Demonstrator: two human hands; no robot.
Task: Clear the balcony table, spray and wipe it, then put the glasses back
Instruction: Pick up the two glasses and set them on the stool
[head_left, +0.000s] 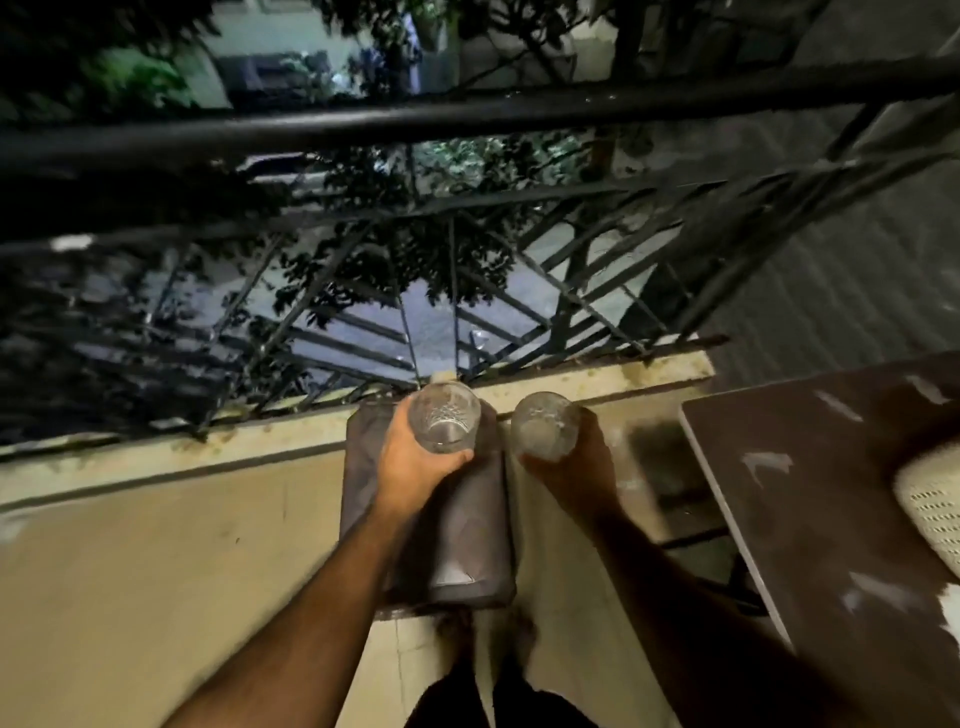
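I have a glass in each hand — my left hand (415, 462) curls round one glass (444, 418), my right hand (566, 467) grips the other glass (545, 426). The table (810, 493) sits off to the right of my right hand, still smeared. I judge this either clearing or returning — I cannot tell which.

Clear cut-pattern glasses (444, 418), grey stool (467, 545), dark brown white-smudged table (831, 493), black railing (467, 117), cream ledge (597, 376).
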